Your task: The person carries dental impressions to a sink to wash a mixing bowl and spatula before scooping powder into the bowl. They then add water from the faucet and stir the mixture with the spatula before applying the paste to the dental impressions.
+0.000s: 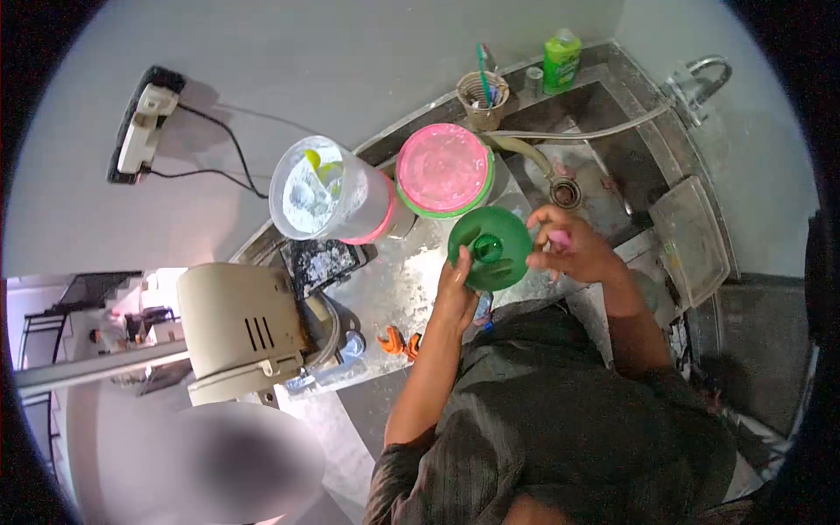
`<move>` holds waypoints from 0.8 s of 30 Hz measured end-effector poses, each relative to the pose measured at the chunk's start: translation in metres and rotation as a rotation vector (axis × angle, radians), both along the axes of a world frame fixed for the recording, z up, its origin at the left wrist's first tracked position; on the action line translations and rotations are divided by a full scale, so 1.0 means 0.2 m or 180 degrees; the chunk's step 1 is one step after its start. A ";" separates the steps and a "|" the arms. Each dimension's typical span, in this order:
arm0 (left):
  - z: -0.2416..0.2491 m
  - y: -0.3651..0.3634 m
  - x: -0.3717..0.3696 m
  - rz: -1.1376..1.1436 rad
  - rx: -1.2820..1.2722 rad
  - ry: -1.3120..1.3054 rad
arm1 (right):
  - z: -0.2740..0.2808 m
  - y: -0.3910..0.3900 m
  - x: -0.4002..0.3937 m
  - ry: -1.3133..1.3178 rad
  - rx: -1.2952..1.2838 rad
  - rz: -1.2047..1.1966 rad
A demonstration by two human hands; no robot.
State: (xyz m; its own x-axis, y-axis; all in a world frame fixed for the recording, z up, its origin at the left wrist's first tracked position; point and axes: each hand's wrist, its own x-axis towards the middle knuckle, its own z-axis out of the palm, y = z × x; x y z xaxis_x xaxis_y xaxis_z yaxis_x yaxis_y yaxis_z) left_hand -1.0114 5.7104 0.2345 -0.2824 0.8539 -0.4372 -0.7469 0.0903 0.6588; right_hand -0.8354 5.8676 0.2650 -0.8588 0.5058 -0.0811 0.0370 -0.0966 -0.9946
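Note:
A round green bowl-like piece with a small raised centre is in front of my body. My left hand grips its lower left edge, the thumb on top. My right hand is at its right side, fingers curled around a small pink thing. Behind the green piece stands a tub with a pink lid and a green rim. Left of that is a tall translucent container with white residue and a yellow-green thing inside.
A sink with a tap lies at the right. Near it are a green bottle, a cup with brushes and a clear tray. A beige machine and orange-handled things are at the left.

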 end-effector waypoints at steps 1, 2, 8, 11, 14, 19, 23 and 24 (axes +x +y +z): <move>0.01 0.01 0.01 0.0095 0.0094 -0.0119 | 0.03 -0.03 -0.02 -0.0311 0.0387 -0.0111; 0.02 0.02 0.02 0.0154 0.0091 -0.0106 | 0.06 -0.07 -0.05 -0.0609 0.0780 -0.0229; -0.04 0.06 0.01 0.0018 -0.0417 0.3847 | -0.05 -0.12 -0.02 -0.0988 0.0364 -0.0367; -0.05 0.09 0.00 0.0018 -0.0827 0.3869 | -0.05 -0.13 0.00 -0.0939 0.0716 -0.0476; -0.01 0.13 0.00 -0.0214 -0.1115 0.4313 | -0.08 -0.14 0.02 -0.1009 0.1061 -0.0596; 0.14 0.17 0.01 -0.0446 -0.1256 0.3537 | -0.04 -0.16 0.04 -0.1019 0.1514 -0.0737; -0.07 0.19 -0.01 -0.0236 -0.0655 0.3655 | -0.05 -0.17 0.06 -0.1050 0.1726 -0.1151; -0.02 0.19 0.02 -0.0273 -0.0491 0.3879 | -0.05 -0.17 0.07 -0.1153 0.1714 -0.1193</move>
